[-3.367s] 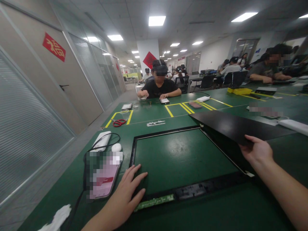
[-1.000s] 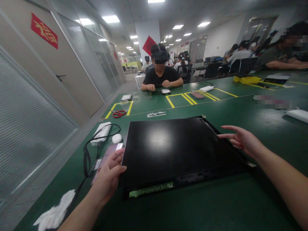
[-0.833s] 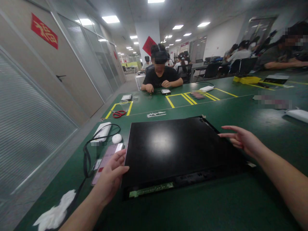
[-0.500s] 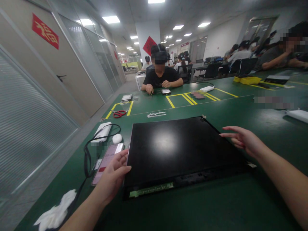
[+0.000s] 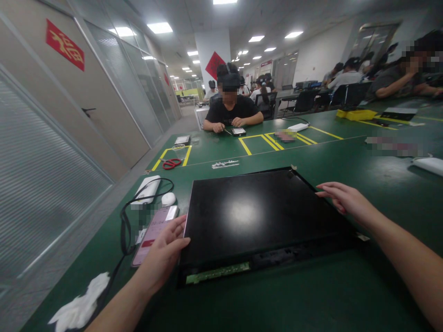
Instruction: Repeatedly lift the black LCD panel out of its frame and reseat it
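Observation:
A large black LCD panel (image 5: pixel 238 216) lies in front of me, tilted slightly at its left side over a thin black frame (image 5: pixel 346 246). A narrow green circuit board strip (image 5: pixel 218 273) shows along the near edge. My left hand (image 5: pixel 170 244) grips the panel's left edge, thumb on top and fingers at the side and partly hidden below. At the right edge, my right hand (image 5: pixel 342 198) has its fingers stretched out, fingertips at the rim; whether they press on it I cannot tell. Small tape tabs (image 5: pixel 362 237) stick out at the right corners.
Left of the panel lie a phone (image 5: pixel 154 235), a white earbud case (image 5: pixel 168 199), a white power bank (image 5: pixel 147 190) with a black cable, and crumpled tissue (image 5: pixel 81 302). Beyond are red-handled scissors (image 5: pixel 172 163) and white strips (image 5: pixel 224 164). A co-worker (image 5: pixel 230 110) sits opposite, handling small parts.
The panel's left edge has moved slightly right and up relative to the frame, with my left hand on it. My right hand's fingers have drawn closer together at the right edge.

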Available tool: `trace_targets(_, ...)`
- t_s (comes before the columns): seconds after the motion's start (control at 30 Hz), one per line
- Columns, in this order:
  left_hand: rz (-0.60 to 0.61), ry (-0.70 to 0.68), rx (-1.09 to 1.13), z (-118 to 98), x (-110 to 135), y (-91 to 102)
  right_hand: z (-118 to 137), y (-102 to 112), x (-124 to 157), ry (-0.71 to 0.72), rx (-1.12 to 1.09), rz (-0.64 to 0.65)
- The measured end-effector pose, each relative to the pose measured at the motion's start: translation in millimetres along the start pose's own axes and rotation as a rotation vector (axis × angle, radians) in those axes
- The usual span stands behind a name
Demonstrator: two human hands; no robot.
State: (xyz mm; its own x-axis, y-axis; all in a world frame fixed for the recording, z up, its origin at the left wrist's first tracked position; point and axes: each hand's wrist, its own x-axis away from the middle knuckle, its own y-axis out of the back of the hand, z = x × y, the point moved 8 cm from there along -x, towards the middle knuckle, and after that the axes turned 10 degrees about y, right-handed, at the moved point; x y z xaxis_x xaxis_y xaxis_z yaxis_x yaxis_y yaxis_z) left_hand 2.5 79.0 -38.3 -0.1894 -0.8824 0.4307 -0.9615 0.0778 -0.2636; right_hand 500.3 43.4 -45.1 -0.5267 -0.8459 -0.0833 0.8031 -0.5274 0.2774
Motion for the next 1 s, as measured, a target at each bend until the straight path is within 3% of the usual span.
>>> trace_targets(0.3, 0.003, 0.007, 0.015, 4.0, -2.8, 1.3, 8.6, 0.5, -5.6, 0.206, 0.448, 0.080)
trace_targets(0.4, 0.008, 0.006, 0.009, 4.0, -3.4, 1.4, 8.9, -0.6, -6.2, 0.208, 0.547, 0.113)
trace_targets(1.0, 0.042, -0.004, -0.001, 7.4, -8.4, 3.2, 2.0, -5.1, -9.0, 0.249, 0.650, 0.157)
